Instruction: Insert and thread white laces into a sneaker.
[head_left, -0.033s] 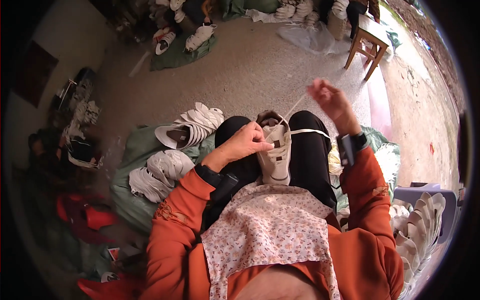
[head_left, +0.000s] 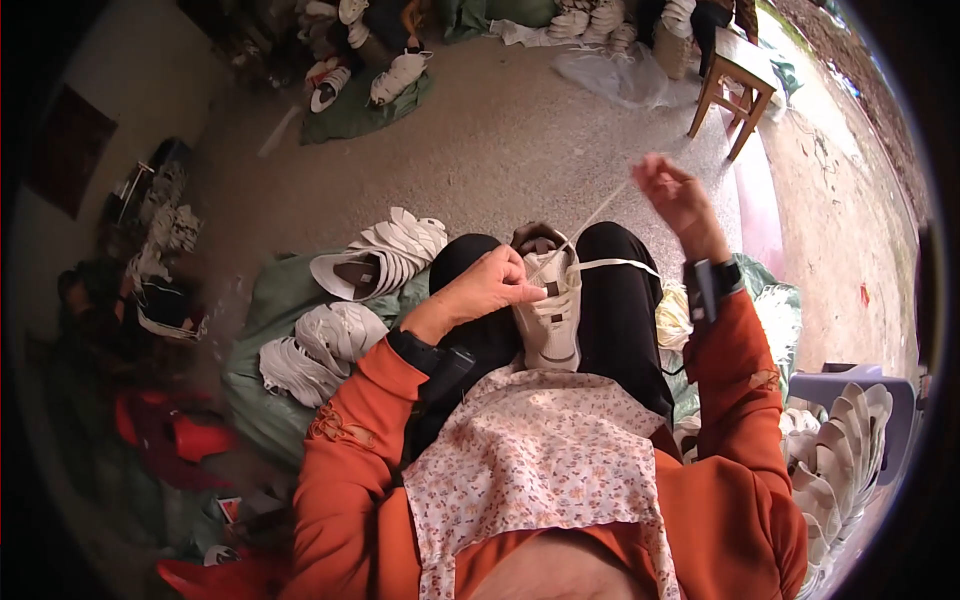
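A cream and beige sneaker (head_left: pixel 556 328) rests between my knees, toe toward me and brown-lined opening away. My left hand (head_left: pixel 488 288) is closed on the sneaker's left side, its thumb lying over the lacing area and its fingertips partly hidden. A pale shoelace (head_left: pixel 603 206) runs taut from the upper part of the lacing up to my right hand (head_left: pixel 680 200), which is raised beyond my right knee with its fingers pinched on the lace; the fingertips are slightly blurred. Another loose lace end (head_left: pixel 620 262) lies across my right thigh.
Stacked pale shoe uppers (head_left: pixel 385 258) lie on green sacking (head_left: pixel 245 335) at my left. More uppers (head_left: pixel 840 450) stand by a grey-purple plastic seat (head_left: pixel 900 415) at my right. A wooden stool (head_left: pixel 742 75) stands at the far right. Other people sit at the far side among shoes.
My right hand has moved slightly to the right, drawing the lace out with it. My left hand and the sneaker stay in place.
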